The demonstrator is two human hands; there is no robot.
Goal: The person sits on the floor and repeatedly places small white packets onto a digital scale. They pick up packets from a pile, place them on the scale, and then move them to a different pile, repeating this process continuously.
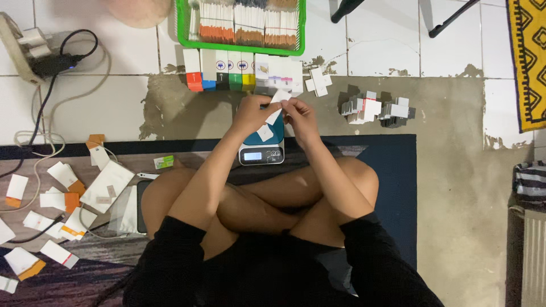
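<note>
The person sits cross-legged on the floor, on a dark blue mat [392, 187]. Both hands meet just above a small digital kitchen scale with a teal platform [263, 149]. The left hand [253, 112] and the right hand [298, 116] are both closed in a pinch grip on the same small white folded paper box [277, 105], held in the air over the scale's far edge. Another small white paper piece [265, 133] lies on the platform.

The paper box looks thin and light, so a tight pinch could crease it, and a slack one could let it drop onto the scale and knock the piece there off its platform. The scale sits at the far edge of the mat, where mat meets bare floor, so it may rock. A forearm swinging left could scatter the loose white and orange paper slips [57, 199] lying near the mat's left edge.

Beyond the hands, a row of upright white cartons with coloured bases [219, 74] stands on a worn patch of grey concrete floor [455, 113]. To the right sit small stacks of grey and white folded boxes [372, 109]. Farther off is a green plastic basket [183, 28] packed with bundled sticks, on white floor tiles [387, 45]. At the far left corner a power strip with black cables [40, 54] trails across the tiles, an easy snag. A yellow patterned rug [528, 62] lies at the right edge.
</note>
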